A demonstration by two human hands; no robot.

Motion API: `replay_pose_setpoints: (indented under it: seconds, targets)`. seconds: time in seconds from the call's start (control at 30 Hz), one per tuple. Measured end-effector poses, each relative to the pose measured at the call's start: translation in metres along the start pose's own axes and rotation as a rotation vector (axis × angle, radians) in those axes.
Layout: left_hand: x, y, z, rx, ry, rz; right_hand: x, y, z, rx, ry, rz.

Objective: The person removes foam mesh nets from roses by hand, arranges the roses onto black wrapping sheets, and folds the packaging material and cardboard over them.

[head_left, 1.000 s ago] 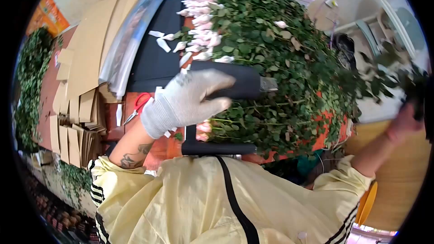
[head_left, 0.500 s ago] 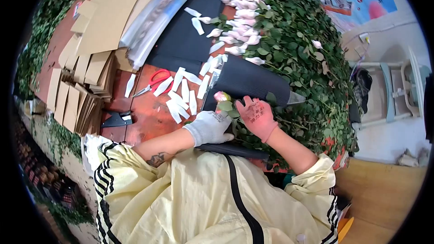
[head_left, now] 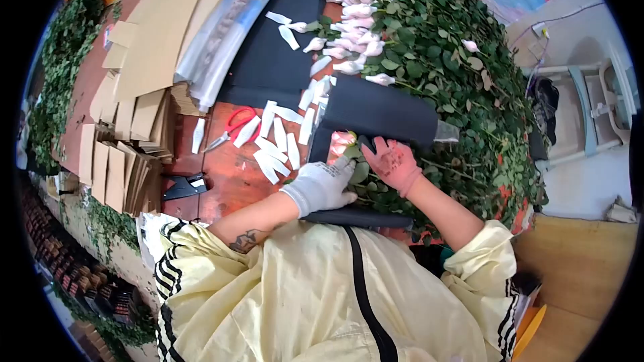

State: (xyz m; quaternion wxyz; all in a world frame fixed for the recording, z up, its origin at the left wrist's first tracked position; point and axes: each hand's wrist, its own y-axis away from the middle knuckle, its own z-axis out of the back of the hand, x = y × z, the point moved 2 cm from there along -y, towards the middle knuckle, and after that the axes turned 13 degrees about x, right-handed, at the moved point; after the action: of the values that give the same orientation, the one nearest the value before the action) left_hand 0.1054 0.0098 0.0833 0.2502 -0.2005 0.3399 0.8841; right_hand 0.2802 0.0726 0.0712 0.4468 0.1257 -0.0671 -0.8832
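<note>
A pink and cream rose point(head_left: 342, 141) lies head to the left against a dark sheet, beneath a folded black wrapping sheet point(head_left: 382, 110). My left hand point(head_left: 320, 186), in a white-grey glove, lies just below the bloom. Its fingers are stretched over the leaves and its thumb stands apart. In a pink glove, my right hand point(head_left: 394, 164) has its fingers bent around the leafy stem just right of the bloom; leaves partly hide the fingertips. A black padded edge point(head_left: 359, 217) lies near my body.
Many roses in white-pink sleeves point(head_left: 359, 10) lie with leafy stems point(head_left: 443, 47) at the right. White sleeves point(head_left: 272, 154) and red-handled scissors point(head_left: 240, 126) lie left. Beyond are cardboard pieces point(head_left: 124, 161), clear plastic film point(head_left: 231, 33) and a black sheet point(head_left: 278, 60). A chair point(head_left: 583, 107) stands far right.
More of the rose's bloom shows now beside my hands. The black wrapping sheet above it looks smoother and shifted slightly. Both hands have moved only a little, and the view has turned slightly.
</note>
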Motion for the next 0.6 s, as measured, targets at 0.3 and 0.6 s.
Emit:
replay_pose_setpoints:
  seconds: [0.3, 0.6]
  targets:
    - [0.001, -0.001, -0.006, -0.064, 0.004, -0.018, 0.024, -0.007, 0.033, 0.283, 0.009, -0.177]
    - [-0.001, -0.001, -0.004, 0.012, -0.011, 0.046, 0.015, -0.008, -0.011, -0.047, 0.113, -0.031]
